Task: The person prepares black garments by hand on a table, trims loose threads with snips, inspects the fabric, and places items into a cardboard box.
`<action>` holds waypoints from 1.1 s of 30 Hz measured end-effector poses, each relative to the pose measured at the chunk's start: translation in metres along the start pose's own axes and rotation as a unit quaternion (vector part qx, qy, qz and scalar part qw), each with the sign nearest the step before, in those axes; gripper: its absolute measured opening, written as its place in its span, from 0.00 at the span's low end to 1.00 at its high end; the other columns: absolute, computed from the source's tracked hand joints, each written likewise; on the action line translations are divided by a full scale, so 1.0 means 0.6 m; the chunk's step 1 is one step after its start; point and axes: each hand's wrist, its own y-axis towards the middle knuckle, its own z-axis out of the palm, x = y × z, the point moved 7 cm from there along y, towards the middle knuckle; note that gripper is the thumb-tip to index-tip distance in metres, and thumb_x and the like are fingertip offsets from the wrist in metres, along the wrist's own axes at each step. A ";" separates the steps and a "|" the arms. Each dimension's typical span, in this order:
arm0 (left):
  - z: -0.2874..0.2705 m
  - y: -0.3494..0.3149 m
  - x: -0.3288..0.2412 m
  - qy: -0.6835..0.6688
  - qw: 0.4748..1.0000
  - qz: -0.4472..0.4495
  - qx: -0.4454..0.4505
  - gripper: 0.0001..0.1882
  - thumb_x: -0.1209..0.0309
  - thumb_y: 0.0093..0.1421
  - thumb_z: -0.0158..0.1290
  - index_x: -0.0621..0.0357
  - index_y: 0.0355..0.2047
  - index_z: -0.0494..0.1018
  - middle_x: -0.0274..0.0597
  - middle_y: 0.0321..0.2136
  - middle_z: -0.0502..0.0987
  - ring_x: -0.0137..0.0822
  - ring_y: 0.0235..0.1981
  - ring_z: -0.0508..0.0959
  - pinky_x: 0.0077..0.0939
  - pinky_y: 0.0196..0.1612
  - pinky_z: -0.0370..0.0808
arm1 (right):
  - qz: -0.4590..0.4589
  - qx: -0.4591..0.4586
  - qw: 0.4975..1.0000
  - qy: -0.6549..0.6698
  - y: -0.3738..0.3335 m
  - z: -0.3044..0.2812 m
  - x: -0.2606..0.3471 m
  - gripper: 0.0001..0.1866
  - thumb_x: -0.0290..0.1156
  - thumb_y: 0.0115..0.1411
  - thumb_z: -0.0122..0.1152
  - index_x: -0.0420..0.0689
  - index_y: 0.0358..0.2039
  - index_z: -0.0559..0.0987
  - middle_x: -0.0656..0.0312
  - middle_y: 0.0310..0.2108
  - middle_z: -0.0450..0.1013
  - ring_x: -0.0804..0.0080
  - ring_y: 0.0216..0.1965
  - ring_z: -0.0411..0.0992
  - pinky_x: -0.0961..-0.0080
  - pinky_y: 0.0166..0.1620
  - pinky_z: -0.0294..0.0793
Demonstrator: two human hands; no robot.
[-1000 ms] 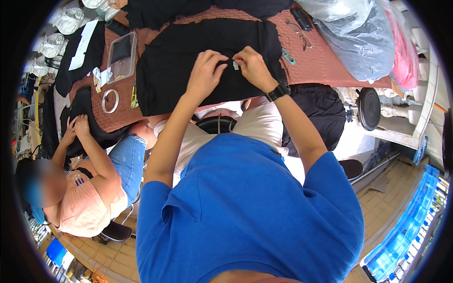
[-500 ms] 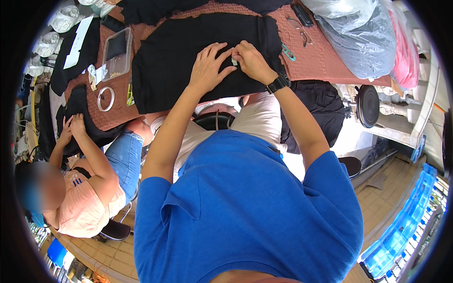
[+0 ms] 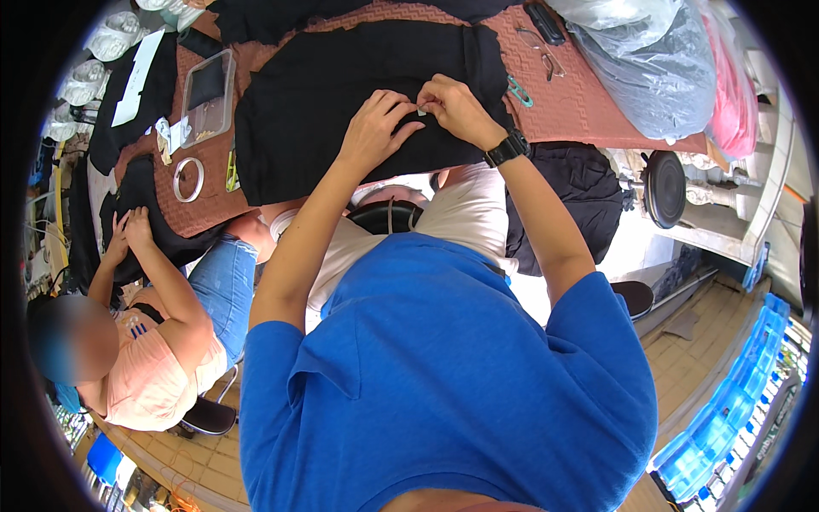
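Note:
A large piece of black cloth is spread over the table in front of me. My left hand rests on it with fingers apart, the index fingertip close to a small white tag. At the tag's right side, my right hand is closed in a pinch, its thumb and index finger together. Whatever lies between those fingertips is too small to make out. A black watch is on my right wrist.
The table has a reddish-brown textured cover. On it lie a clear plastic box, a white ring, a teal safety pin and glasses. Plastic bags stand far right. A co-worker sits at left, handling black cloth.
My left hand has drawn its fingers slightly closer together beside the tag. My right hand stays pinched, shifted very slightly. The view has moved a little.

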 end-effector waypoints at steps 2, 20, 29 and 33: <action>0.001 0.000 0.002 0.000 1.000 0.001 -0.001 0.16 0.64 0.54 0.65 0.58 0.40 0.78 0.38 0.40 0.75 0.42 0.45 0.75 0.35 0.47 0.74 | -0.001 -0.003 1.000 0.013 -0.001 -0.001 0.001 0.04 0.16 0.55 0.62 0.35 0.32 0.77 0.54 0.30 0.71 0.58 0.31 0.75 0.68 0.37 0.75; 0.002 0.007 0.009 -0.033 0.998 -0.050 0.007 0.13 0.68 0.58 0.62 0.60 0.40 0.77 0.41 0.43 0.74 0.44 0.46 0.73 0.37 0.46 0.72 | 0.131 -0.239 0.918 0.286 -0.063 -0.046 -0.033 0.07 0.22 0.68 0.56 0.37 0.45 0.73 0.61 0.38 0.76 0.76 0.40 0.78 0.81 0.45 0.76; -0.047 0.008 -0.004 -0.066 0.989 -0.107 -0.074 0.16 0.75 0.61 0.55 0.52 0.50 0.76 0.40 0.47 0.75 0.46 0.48 0.74 0.40 0.51 0.70 | 0.148 -0.225 0.943 0.195 -0.033 -0.029 0.011 0.05 0.25 0.61 0.65 0.37 0.35 0.80 0.60 0.34 0.79 0.77 0.32 0.76 0.79 0.38 0.76; -0.106 -0.060 0.011 0.071 0.974 -0.196 -0.093 0.12 0.72 0.62 0.55 0.55 0.46 0.76 0.43 0.45 0.75 0.46 0.50 0.73 0.40 0.52 0.69 | 0.109 -0.199 0.926 0.302 0.051 -0.004 0.065 0.06 0.27 0.59 0.69 0.40 0.34 0.82 0.62 0.29 0.80 0.80 0.31 0.76 0.81 0.37 0.76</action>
